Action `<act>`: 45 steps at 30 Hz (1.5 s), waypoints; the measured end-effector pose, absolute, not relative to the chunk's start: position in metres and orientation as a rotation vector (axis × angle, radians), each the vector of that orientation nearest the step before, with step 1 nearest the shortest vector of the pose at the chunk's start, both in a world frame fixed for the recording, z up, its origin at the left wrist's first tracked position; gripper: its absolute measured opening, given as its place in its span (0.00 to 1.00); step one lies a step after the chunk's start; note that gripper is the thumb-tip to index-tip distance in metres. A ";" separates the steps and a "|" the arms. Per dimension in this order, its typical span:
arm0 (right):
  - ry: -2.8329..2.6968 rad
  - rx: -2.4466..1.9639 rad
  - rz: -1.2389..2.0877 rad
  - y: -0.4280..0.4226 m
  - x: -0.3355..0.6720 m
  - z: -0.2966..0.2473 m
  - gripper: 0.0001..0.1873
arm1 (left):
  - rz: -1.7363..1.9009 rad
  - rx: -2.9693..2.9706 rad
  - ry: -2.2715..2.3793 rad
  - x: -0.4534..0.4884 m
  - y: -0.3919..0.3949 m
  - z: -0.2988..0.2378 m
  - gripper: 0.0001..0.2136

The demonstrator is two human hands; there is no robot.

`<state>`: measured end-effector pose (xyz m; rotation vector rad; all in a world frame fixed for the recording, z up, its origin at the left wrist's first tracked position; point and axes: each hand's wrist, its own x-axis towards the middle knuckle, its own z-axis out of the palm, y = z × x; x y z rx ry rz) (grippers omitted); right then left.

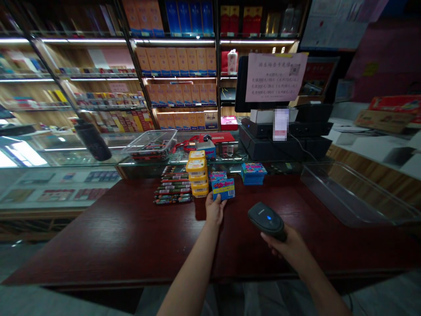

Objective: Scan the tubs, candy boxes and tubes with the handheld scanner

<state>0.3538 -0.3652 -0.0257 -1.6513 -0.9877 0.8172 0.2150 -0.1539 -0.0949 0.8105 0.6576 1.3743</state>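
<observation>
My left hand (pixel 214 209) reaches forward over the dark red counter (pixel 115 237) and grips a small blue box (pixel 223 188) by its lower left corner. My right hand (pixel 285 245) holds a black handheld barcode scanner (pixel 266 219) with a blue light on top, its head turned toward the blue box. Just left of the box stands a stack of yellow tubs (pixel 197 177). Further left lies a pile of flat dark packs (pixel 173 185). A second stack of blue boxes (pixel 253 173) sits behind to the right.
A black till with a screen and a pink paper notice (pixel 275 77) stands at the back right. A clear plastic tray (pixel 357 195) lies on the counter's right side, another clear tray (pixel 149 144) on the glass ledge. Shelves of boxed goods (pixel 177 61) fill the back wall.
</observation>
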 end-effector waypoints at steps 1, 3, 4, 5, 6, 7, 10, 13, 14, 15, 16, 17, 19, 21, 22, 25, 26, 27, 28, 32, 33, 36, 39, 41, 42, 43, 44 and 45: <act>-0.988 -1.656 0.821 -0.365 0.354 -0.025 0.17 | 1.380 0.821 0.661 0.216 -0.154 -0.094 0.12; -0.987 -1.672 0.831 -0.366 0.354 -0.024 0.17 | 1.392 0.804 0.650 0.217 -0.154 -0.093 0.12; -0.984 -1.679 0.836 -0.366 0.354 -0.024 0.17 | 1.394 0.782 0.638 0.217 -0.155 -0.092 0.12; -0.978 -1.681 0.841 -0.366 0.354 -0.024 0.17 | 1.392 0.760 0.623 0.217 -0.155 -0.092 0.12; -0.974 -1.682 0.842 -0.365 0.354 -0.024 0.17 | 1.392 0.741 0.608 0.217 -0.155 -0.091 0.12; -0.973 -1.686 0.838 -0.365 0.354 -0.026 0.17 | 1.392 0.725 0.595 0.217 -0.156 -0.091 0.12; -0.984 -1.710 0.809 -0.364 0.354 -0.030 0.19 | 1.388 0.681 0.570 0.216 -0.156 -0.091 0.14; -1.047 -1.727 0.768 -0.364 0.358 -0.033 0.22 | 1.376 0.639 0.571 0.214 -0.157 -0.091 0.16; -1.100 -1.726 0.731 -0.364 0.361 -0.033 0.22 | 1.372 0.636 0.576 0.213 -0.157 -0.091 0.16; -1.169 -1.730 0.675 -0.365 0.365 -0.033 0.22 | 1.368 0.634 0.581 0.213 -0.157 -0.091 0.16; -1.246 -1.755 0.598 -0.365 0.369 -0.032 0.22 | 1.367 0.632 0.585 0.213 -0.157 -0.091 0.16; -1.321 -1.808 0.505 -0.365 0.374 -0.030 0.21 | 1.367 0.628 0.587 0.213 -0.157 -0.090 0.17; -1.446 -1.997 0.293 -0.366 0.383 -0.027 0.19 | 1.367 0.627 0.592 0.213 -0.157 -0.089 0.18; -1.528 -2.202 0.085 -0.365 0.393 -0.027 0.17 | 1.364 0.647 0.599 0.214 -0.157 -0.090 0.20; -1.560 -2.267 -0.005 -0.363 0.397 -0.029 0.16 | 1.365 0.668 0.601 0.215 -0.158 -0.090 0.21; -1.657 -2.285 -0.185 -0.360 0.409 -0.045 0.12 | 1.401 0.777 0.613 0.217 -0.159 -0.091 0.22; -1.698 -2.251 -0.222 -0.359 0.413 -0.052 0.14 | 1.425 0.836 0.635 0.218 -0.160 -0.091 0.21; -1.709 -2.227 -0.264 -0.358 0.416 -0.059 0.15 | 1.454 0.916 0.673 0.219 -0.160 -0.090 0.21; -1.699 -2.208 -0.312 -0.357 0.418 -0.067 0.17 | 1.491 1.023 0.730 0.220 -0.161 -0.088 0.19; -1.718 -2.084 -0.387 -0.355 0.424 -0.083 0.18 | 1.549 1.775 0.976 0.225 -0.168 -0.070 0.12; -1.710 -2.065 -0.394 -0.355 0.424 -0.084 0.17 | 1.497 2.008 1.009 0.228 -0.171 -0.065 0.13; -1.709 -2.028 -0.394 -0.354 0.425 -0.082 0.16 | 1.220 2.632 1.029 0.242 -0.177 -0.050 0.16; -1.715 -2.025 -0.403 -0.353 0.426 -0.083 0.16 | 1.001 3.017 0.975 0.258 -0.179 -0.042 0.13; -1.710 -2.020 -0.420 -0.353 0.427 -0.086 0.17 | 0.969 3.146 0.923 0.267 -0.177 -0.039 0.12; -1.702 -2.014 -0.428 -0.352 0.427 -0.087 0.18 | 0.988 3.186 0.901 0.270 -0.175 -0.037 0.12; -1.700 -2.002 -0.434 -0.352 0.427 -0.088 0.18 | 1.028 3.213 0.881 0.274 -0.172 -0.035 0.12; -1.697 -1.989 -0.436 -0.351 0.427 -0.089 0.18 | 1.079 3.231 0.861 0.278 -0.168 -0.032 0.13; -1.690 -1.980 -0.437 -0.351 0.427 -0.090 0.18 | 1.136 3.242 0.838 0.282 -0.164 -0.028 0.14</act>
